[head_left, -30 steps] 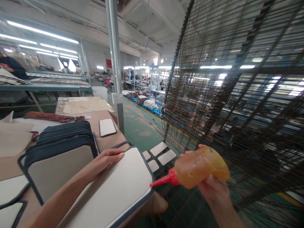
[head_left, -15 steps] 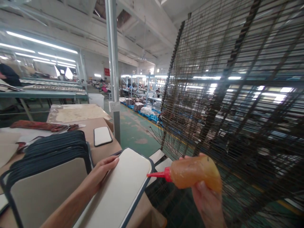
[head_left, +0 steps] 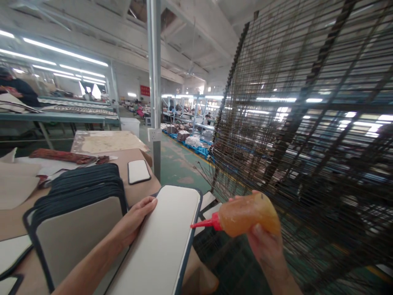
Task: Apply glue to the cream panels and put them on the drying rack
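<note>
A long white panel with rounded corners and a dark blue edge (head_left: pixel 159 237) is tilted in front of me. My left hand (head_left: pixel 139 217) grips its left edge, thumb on the white face. My right hand (head_left: pixel 264 241) is wrapped round a squeeze bottle of amber liquid (head_left: pixel 248 215). The bottle lies sideways, its red nozzle tip at the panel's right edge, where a thin glossy line runs along the border. Left of the panel stands a stack of similar dark-edged panels (head_left: pixel 82 233).
A small white panel (head_left: pixel 138 171) lies on the brown-covered table (head_left: pixel 144 190). A metal post (head_left: pixel 155 102) rises behind it. A large wire rack (head_left: pixel 276 123) fills the right side. At the far left, a person (head_left: pixel 23 90) is beside another table.
The view has turned slightly left, so the surroundings appear shifted right. The nozzle tip now sits farther down the panel's right edge from its top corner. Both hands keep their holds.
</note>
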Demonstrator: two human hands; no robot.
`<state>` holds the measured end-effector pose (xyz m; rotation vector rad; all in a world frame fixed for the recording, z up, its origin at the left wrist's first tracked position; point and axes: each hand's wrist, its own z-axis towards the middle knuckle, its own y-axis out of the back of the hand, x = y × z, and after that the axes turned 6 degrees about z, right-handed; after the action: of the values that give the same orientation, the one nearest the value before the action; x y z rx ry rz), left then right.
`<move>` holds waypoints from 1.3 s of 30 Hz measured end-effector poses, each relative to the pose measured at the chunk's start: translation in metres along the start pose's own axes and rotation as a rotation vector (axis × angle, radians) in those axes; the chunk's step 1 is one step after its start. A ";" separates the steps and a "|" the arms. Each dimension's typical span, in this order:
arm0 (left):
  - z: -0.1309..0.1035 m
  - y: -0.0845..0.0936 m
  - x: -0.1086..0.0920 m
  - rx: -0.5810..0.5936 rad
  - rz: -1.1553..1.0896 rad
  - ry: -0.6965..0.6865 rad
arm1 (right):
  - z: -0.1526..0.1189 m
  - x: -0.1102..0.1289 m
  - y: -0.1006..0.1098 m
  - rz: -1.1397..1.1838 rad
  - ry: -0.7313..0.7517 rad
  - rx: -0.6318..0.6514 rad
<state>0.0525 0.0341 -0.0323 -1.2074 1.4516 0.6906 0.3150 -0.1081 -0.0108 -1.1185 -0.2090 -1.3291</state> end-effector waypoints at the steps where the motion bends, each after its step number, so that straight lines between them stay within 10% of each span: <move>1: -0.001 0.001 0.000 -0.001 -0.001 0.005 | 0.000 -0.001 0.000 0.007 -0.006 0.003; 39: 0.050 0.003 -0.009 0.070 0.048 0.045 | -0.024 0.007 -0.013 0.026 -0.346 0.084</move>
<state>0.0671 0.0820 -0.0375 -1.1440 1.5343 0.6428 0.2956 -0.1284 -0.0116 -1.2697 -0.4976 -1.0873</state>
